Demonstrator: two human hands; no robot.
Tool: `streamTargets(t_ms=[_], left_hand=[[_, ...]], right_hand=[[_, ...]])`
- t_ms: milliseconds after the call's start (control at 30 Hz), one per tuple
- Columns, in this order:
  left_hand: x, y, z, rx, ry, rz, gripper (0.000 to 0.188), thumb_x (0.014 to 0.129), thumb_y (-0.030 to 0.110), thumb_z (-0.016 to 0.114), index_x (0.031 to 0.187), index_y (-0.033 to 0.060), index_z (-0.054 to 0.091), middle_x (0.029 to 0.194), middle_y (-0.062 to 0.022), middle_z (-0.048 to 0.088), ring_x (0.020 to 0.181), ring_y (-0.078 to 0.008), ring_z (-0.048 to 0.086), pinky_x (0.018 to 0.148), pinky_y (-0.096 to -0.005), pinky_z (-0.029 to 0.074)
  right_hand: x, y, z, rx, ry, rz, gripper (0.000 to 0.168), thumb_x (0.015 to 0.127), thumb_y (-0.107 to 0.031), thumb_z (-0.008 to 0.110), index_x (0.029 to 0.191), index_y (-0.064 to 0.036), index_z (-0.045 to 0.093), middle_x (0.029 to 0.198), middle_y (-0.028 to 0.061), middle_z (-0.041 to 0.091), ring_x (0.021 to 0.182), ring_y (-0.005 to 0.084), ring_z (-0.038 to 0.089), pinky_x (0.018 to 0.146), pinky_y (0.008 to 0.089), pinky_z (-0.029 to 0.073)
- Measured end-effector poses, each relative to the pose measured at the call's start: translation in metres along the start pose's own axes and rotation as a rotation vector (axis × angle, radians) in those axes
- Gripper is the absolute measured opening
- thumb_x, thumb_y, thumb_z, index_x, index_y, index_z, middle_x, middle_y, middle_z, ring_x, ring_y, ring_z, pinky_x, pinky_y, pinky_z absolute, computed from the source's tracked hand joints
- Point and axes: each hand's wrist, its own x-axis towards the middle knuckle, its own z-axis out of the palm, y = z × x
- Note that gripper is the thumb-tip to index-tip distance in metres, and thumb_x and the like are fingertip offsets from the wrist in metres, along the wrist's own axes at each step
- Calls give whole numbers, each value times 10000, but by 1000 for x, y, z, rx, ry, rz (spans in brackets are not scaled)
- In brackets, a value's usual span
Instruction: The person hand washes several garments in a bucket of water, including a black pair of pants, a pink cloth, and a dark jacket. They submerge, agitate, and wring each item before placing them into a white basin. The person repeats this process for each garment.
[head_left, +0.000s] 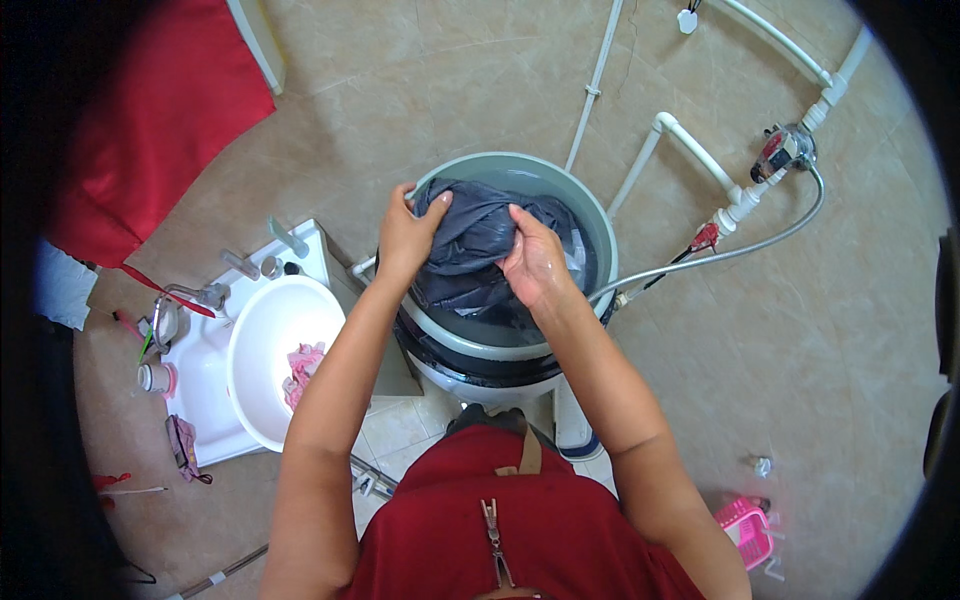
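Note:
A wet dark grey garment (476, 232) is bunched up between my two hands over a round grey-green basin (592, 195) of water. My left hand (409, 232) grips its left side, thumb on top and fingers behind at the basin's rim. On the garment's right edge, my right hand (536, 259) pinches the cloth between thumb and fingers, palm partly turned up. More dark cloth lies in the water below, with a small white tag (576, 251) showing on the right. What kind of garment it is cannot be made out.
Left of the basin, a white bowl (259, 367) holding pink cloth (304, 367) stands on a white sink (202, 397). A flexible metal hose (720, 255) runs from a wall valve (784, 154) to the basin's right rim. A pink basket (757, 536) hangs at lower right.

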Motion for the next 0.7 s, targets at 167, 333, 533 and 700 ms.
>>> streamTargets(t_ms=[167, 333, 533, 700], left_hand=[[-43, 30, -9, 276, -42, 463, 474, 771, 339, 788, 1042, 1, 594, 923, -151, 582, 915, -337, 571, 810, -390, 466], [-40, 27, -8, 33, -375, 236, 404, 809, 324, 770, 1009, 5, 624, 916, -127, 581, 821, -252, 568, 788, -335, 461], [-20, 1, -23, -389, -522, -328, 117, 971, 104, 547, 1059, 87, 622, 933, 3, 642, 838, -92, 597, 776, -255, 471], [-18, 15, -16, -940, -356, -720, 189, 974, 117, 482, 1125, 47, 574, 1056, -83, 686, 920, -223, 679, 862, -366, 541]], right_hand=[[9, -8, 3, 27, 0, -72, 282, 959, -251, 557, 1083, -5, 613, 1051, 128, 679, 952, 257, 663, 903, 429, 514], [0, -9, 5, -56, -47, -102, 186, 904, -203, 612, 987, -39, 638, 969, 98, 689, 884, 231, 672, 858, 391, 533], [-15, -21, 4, -129, -190, 4, 130, 887, -187, 668, 917, -62, 646, 932, 32, 668, 880, 159, 641, 844, 321, 507], [5, -21, -19, -670, -175, -335, 258, 918, -257, 682, 769, -55, 621, 741, -52, 556, 706, 47, 475, 632, 241, 396]])
